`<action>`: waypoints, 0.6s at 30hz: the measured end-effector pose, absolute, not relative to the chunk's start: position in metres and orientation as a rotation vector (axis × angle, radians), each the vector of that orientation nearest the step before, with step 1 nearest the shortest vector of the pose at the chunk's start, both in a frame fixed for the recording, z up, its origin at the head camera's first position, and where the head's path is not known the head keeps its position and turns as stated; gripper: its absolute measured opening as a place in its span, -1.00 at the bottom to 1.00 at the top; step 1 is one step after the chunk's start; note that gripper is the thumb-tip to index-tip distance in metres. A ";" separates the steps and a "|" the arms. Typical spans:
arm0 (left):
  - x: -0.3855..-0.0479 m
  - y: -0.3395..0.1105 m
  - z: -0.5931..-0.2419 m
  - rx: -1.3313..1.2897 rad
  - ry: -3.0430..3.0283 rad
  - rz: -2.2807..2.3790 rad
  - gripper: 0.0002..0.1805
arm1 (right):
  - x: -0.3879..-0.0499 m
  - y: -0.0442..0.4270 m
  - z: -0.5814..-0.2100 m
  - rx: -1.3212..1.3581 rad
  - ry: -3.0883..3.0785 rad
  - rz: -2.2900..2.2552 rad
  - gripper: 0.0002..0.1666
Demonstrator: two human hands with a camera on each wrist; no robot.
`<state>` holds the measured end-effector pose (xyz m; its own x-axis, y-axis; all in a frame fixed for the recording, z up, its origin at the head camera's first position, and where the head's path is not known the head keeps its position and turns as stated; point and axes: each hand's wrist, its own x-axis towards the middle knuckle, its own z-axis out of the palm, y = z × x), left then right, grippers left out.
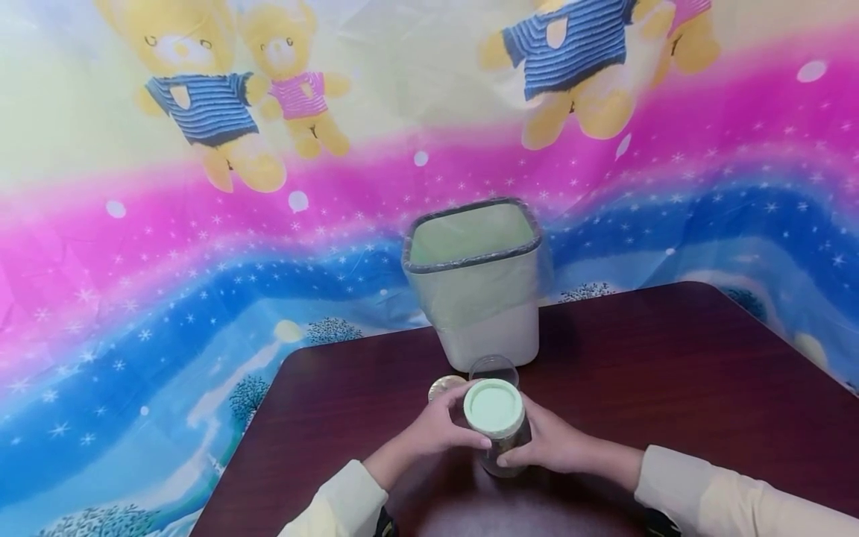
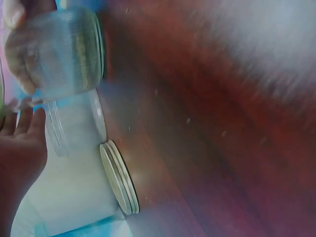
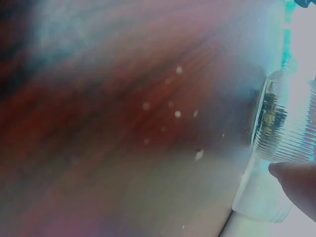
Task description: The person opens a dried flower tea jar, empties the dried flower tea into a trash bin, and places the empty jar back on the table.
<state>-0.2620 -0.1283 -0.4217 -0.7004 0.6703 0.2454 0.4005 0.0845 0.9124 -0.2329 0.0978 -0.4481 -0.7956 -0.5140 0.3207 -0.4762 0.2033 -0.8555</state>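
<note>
A ribbed clear jar [image 1: 499, 466] with a pale green lid [image 1: 494, 406] stands near the table's middle. My left hand [image 1: 439, 426] grips the lid, thumb on the near side and fingers beyond. My right hand [image 1: 553, 441] holds the jar's body from the right. In the right wrist view, some brownish contents show low in the jar [image 3: 284, 118]; what they are I cannot tell. Just behind stands a second clear container [image 2: 76, 123]. A gold-coloured round lid [image 2: 120, 177] is beside it, to the left in the head view.
A white bin [image 1: 493, 339] with a dark rim and a clear plastic liner stands at the back of the dark red-brown table [image 1: 644, 358]. Behind the table hangs a colourful sheet [image 1: 376, 209] printed with teddy bears.
</note>
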 end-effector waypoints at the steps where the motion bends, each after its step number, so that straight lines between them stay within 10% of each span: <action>1: -0.264 -0.128 -0.421 1.085 2.116 1.646 -0.19 | -0.233 0.098 -0.448 -0.989 2.403 -1.692 0.05; 18: -0.237 -0.116 -0.424 0.900 2.370 1.762 -0.24 | -0.232 0.098 -0.447 -0.995 2.379 -1.704 0.04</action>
<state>-0.2372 -0.1158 -0.4245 -0.8288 0.4780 0.2909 0.4161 0.1789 0.8915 -0.2315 0.0984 -0.4474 -0.7914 -0.5234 0.3159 -0.4674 0.1850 -0.8645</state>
